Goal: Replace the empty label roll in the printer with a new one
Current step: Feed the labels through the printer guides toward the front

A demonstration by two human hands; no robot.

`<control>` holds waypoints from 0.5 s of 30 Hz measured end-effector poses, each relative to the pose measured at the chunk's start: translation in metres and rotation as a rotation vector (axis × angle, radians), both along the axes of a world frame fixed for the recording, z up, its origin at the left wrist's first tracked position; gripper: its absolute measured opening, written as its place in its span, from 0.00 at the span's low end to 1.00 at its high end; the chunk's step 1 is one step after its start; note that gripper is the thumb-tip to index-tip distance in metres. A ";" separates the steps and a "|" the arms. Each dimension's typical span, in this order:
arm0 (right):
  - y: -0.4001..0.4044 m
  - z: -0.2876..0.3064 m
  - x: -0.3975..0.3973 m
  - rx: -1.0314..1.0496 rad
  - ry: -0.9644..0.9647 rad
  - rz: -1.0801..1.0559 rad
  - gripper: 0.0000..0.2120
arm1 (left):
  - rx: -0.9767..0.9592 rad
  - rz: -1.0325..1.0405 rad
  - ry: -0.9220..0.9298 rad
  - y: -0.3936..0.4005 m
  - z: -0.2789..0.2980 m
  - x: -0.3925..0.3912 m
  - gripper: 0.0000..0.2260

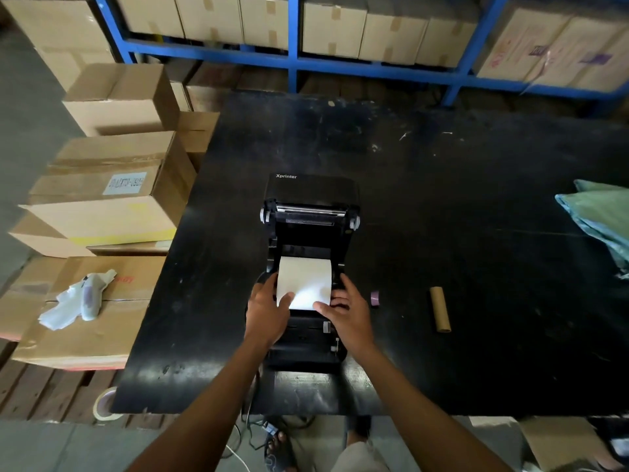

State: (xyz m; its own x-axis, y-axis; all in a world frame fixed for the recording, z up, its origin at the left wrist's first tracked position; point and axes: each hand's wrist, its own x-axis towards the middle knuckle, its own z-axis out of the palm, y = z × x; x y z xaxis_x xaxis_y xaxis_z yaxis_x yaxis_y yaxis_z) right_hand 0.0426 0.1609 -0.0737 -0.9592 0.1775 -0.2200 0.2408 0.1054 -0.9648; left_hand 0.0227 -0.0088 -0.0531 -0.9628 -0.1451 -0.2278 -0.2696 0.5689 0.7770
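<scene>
A black label printer [308, 233] stands open on the black table [459, 233], its lid tipped back. A new white label roll [304, 279] sits in the printer's bay. My left hand [269, 308] grips the roll's left side, thumb on its front face. On the roll's right side is my right hand [343, 313], thumb pressing the paper's lower edge. An empty brown cardboard core [439, 314] lies on the table to the right of the printer.
A small purple tape roll [374, 297] lies just right of the printer. Green-blue bags [602, 219] sit at the table's right edge. Cardboard boxes [112, 199] are stacked to the left, one with crumpled plastic wrap [80, 299]. Blue shelving [292, 59] with boxes stands behind.
</scene>
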 end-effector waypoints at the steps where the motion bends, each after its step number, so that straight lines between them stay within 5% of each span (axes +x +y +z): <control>1: 0.003 0.000 0.003 -0.029 -0.002 -0.013 0.34 | -0.005 -0.009 -0.002 -0.001 0.000 -0.001 0.22; 5: 0.011 -0.002 0.013 0.003 0.051 -0.133 0.24 | -0.028 -0.036 -0.016 -0.004 0.003 -0.006 0.22; 15: 0.002 0.012 0.015 0.762 0.320 0.267 0.16 | -0.055 -0.101 -0.043 -0.010 0.015 -0.009 0.21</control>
